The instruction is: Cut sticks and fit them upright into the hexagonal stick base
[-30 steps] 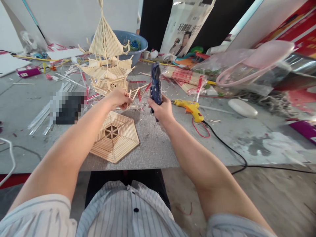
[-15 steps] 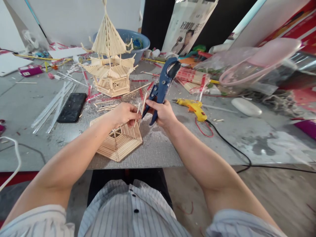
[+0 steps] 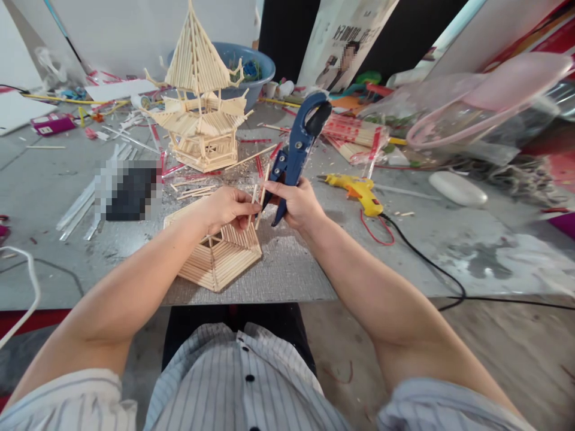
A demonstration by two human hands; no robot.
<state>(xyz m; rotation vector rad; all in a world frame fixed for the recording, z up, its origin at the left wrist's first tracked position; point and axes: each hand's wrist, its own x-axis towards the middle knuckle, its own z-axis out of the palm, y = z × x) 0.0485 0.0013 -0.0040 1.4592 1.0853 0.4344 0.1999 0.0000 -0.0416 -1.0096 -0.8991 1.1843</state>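
My left hand (image 3: pixel 229 209) pinches a short wooden stick (image 3: pixel 254 196) between thumb and fingers. A second wooden stick (image 3: pixel 266 178) stands up close by, at my right thumb. My right hand (image 3: pixel 296 203) is closed around a blue hand cutter (image 3: pixel 294 155), whose rounded end points up and away from me. Both hands meet above the far right edge of a hexagonal stick panel (image 3: pixel 224 263), which lies flat on the table with a small opening at its centre. My fingers hide part of the sticks and the panel.
A stick pagoda model (image 3: pixel 202 120) stands behind my hands, with loose sticks (image 3: pixel 195 193) before it. To the right lies a yellow glue gun (image 3: pixel 359 190) with a black cord. A blurred black phone (image 3: pixel 132 190) and clear glue sticks (image 3: pixel 81 200) are left. A blue basin (image 3: pixel 258 78) stands behind.
The view has shifted slightly. My hands stay together in nearly the same pose, holding the same cutter and sticks; the panel has not visibly moved.
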